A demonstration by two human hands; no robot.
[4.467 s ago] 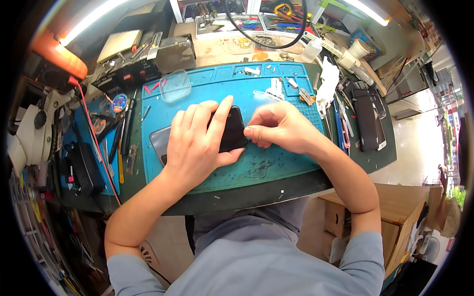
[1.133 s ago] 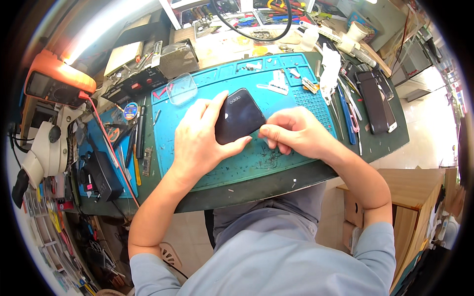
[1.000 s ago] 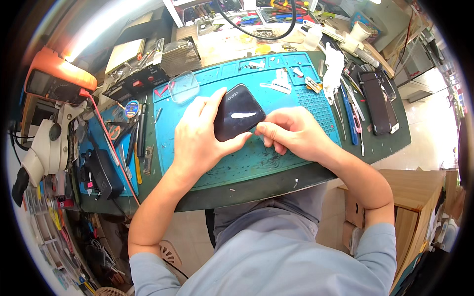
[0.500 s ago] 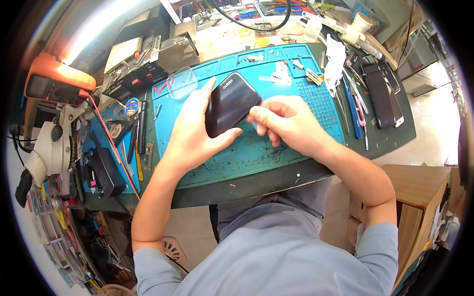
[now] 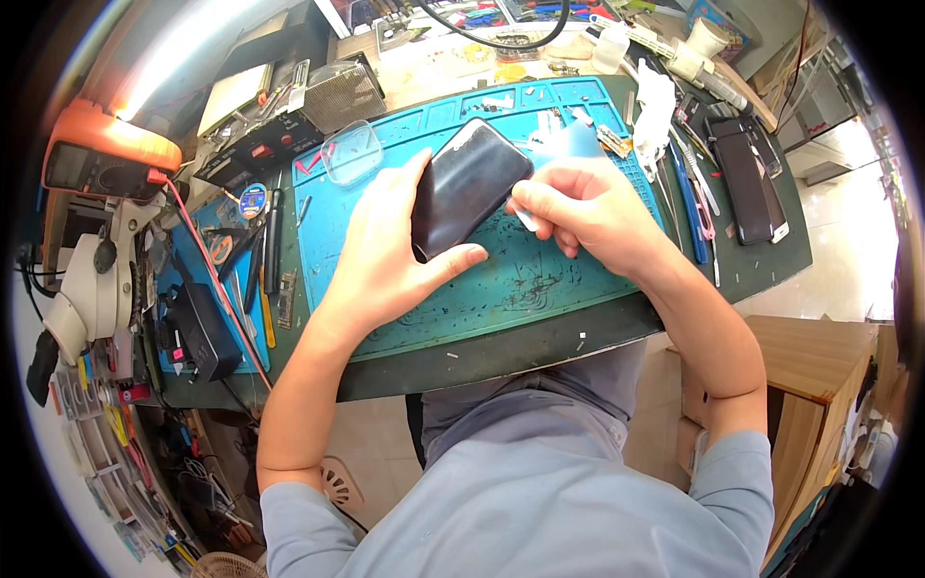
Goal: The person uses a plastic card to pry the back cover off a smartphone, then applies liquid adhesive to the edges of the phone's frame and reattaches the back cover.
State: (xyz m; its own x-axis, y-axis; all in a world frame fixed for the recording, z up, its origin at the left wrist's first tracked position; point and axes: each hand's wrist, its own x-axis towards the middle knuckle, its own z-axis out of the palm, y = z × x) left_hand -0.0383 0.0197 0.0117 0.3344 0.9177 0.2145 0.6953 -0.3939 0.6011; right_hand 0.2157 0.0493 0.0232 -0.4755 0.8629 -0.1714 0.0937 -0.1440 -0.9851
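A dark, glossy smartphone (image 5: 470,183) is tilted over the blue work mat (image 5: 405,332). My left hand (image 5: 381,255) grips its left edge, thumb along the bottom end and fingers up the side. At the phone's right edge, my right hand (image 5: 583,207) has thumb and forefinger pinched on a small whitish tab (image 5: 525,216), its lower end poking out under the thumb. Just beyond the right knuckles shows a pale bluish translucent sheet (image 5: 575,142). Whether tab and sheet are one piece I cannot tell.
Left of the phone sits a clear plastic box (image 5: 353,154). Further left are an orange multimeter (image 5: 111,159), a black adapter (image 5: 204,332) and pliers (image 5: 252,236). Tweezers and a blue-handled tool (image 5: 689,207) lie right, beside another dark phone (image 5: 740,183). A black cable (image 5: 501,43) arcs overhead.
My right hand has shifted slightly right and up, still pinching. The phone has tilted and moved a little up and right. The pale sheet now shows more clearly beyond the right hand.
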